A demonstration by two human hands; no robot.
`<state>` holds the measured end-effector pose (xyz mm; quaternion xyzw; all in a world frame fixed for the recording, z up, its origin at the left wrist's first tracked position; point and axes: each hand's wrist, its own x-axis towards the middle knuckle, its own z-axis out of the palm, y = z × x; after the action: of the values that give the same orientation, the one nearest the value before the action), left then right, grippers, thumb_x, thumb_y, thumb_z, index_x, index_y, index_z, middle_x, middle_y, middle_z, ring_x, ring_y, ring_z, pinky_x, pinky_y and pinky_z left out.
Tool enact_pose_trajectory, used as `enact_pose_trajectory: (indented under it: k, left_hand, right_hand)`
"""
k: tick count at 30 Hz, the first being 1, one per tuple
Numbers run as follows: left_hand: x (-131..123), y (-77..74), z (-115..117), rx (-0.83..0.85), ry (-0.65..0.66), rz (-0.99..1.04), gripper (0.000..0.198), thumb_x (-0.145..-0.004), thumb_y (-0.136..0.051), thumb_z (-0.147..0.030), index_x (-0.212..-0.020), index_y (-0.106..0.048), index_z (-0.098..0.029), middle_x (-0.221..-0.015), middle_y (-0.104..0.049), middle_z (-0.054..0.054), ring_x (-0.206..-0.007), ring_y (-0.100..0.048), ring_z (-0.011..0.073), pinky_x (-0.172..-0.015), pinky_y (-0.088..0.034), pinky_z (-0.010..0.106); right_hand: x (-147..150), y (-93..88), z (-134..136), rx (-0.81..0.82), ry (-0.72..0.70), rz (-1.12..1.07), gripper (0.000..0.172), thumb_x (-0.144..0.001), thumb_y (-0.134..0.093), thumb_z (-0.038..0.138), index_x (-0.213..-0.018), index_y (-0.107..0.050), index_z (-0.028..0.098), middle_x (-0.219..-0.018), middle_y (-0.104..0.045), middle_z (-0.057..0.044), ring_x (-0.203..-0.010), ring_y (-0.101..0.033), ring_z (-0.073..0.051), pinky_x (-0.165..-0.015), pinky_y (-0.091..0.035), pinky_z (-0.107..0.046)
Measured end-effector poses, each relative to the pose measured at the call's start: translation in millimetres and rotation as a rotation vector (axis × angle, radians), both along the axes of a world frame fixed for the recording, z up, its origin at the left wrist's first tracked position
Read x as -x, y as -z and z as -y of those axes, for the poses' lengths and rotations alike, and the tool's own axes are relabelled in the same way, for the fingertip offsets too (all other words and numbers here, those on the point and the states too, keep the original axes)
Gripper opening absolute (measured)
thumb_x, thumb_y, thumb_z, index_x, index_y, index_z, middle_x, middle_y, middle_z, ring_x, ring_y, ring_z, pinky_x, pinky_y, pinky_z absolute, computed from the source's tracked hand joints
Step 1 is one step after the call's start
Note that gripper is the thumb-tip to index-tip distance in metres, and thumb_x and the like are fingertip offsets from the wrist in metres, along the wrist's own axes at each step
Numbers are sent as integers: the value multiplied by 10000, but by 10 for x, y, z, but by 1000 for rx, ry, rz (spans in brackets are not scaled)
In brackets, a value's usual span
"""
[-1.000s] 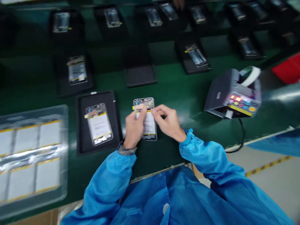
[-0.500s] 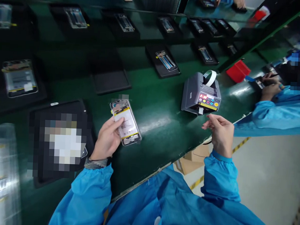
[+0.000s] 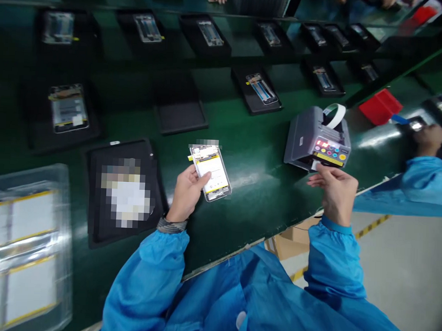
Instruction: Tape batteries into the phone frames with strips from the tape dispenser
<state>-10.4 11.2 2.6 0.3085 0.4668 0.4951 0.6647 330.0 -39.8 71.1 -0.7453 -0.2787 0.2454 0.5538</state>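
Observation:
My left hand [image 3: 185,195] grips an opened smartphone [image 3: 218,177] by its left edge, thumb across its white battery. The phone's inner side faces up, with a yellow tab at its upper left. At the front slot of a grey electric tape dispenser [image 3: 304,140], my right hand [image 3: 336,194] has thumb and fingers closed on a short piece of white tape [image 3: 315,164]. A loop of white tape [image 3: 337,114] rises from the top of the dispenser.
Left of me, a black tray [image 3: 93,228] carries a partly blurred item, beside a clear plastic tray [image 3: 67,276] of white batteries. Black trays with opened phones [image 3: 261,89] line the bench behind. At right are a red bin [image 3: 381,106] and a co-worker's sleeve [image 3: 421,179].
My right hand has moved up to the dispenser's slot and closed on the tape end. My left hand still holds the phone. The whole view has shifted, with the bench appearing farther right.

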Motion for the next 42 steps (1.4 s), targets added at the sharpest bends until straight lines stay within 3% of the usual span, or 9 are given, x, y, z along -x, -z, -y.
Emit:
enact_pose_trajectory:
  k: [4,11,14,18,23,33,42]
  left_hand:
    - [4,29,-7,-40,9,-8,574,-652,-933,-391,-1105,-699,-128,-1184,-753,165,-1054,-734,286,-935,-583,412]
    - [-3,29,-8,-60,21,11,547,-688,-905,-403,-1121,-698,-140,-1198,-748,161,-1054,-731,281,-923,-593,415]
    - [-6,25,-7,-53,22,14,548,-687,-904,-391,-1127,-697,-137,-1173,-753,162,-1039,-735,288,-900,-603,425]
    - [-8,38,-6,-58,13,14,550,-678,-906,-386,-1122,-691,-142,-1178,-751,159,-1043,-734,288,-892,-604,416]
    - [-3,48,9,-76,6,21,557,-690,-899,-400,-1128,-677,-137,-1178,-748,154,-1052,-733,280,-915,-598,404]
    - [15,135,-10,-108,30,20,586,-717,-891,-417,-1161,-630,-137,-1207,-747,149,-1108,-722,308,-984,-586,456]
    - [20,121,-7,-107,36,15,573,-740,-879,-400,-1178,-629,-128,-1230,-739,155,-1127,-717,308,-1007,-577,461]
  right_hand:
    - [5,-31,-19,3,36,2,143,-749,-818,120,-633,-752,169,-540,-637,-87,-443,-609,-131,-475,-505,-293]
    - [113,-43,112,-44,-35,47,90,-748,-831,178,-675,-794,218,-500,-578,-58,-430,-571,-130,-468,-461,-334]
    - [494,58,169,-27,-180,24,73,-799,-809,270,-784,-794,200,-519,-613,-37,-446,-576,-138,-503,-465,-315]
    - [1225,279,135,95,-550,-56,262,-824,-795,426,-823,-746,168,-535,-645,-18,-451,-564,-137,-492,-439,-271]
    - [1732,468,13,108,-681,-150,371,-779,-808,515,-812,-685,166,-512,-630,-2,-434,-549,-130,-471,-429,-247]
    - [1787,546,-9,102,-703,-68,329,-823,-767,492,-823,-691,172,-541,-632,2,-471,-546,-122,-494,-423,-242]
    - [1811,573,-15,99,-720,52,275,-843,-722,448,-803,-671,181,-547,-613,10,-480,-505,-121,-509,-386,-259]
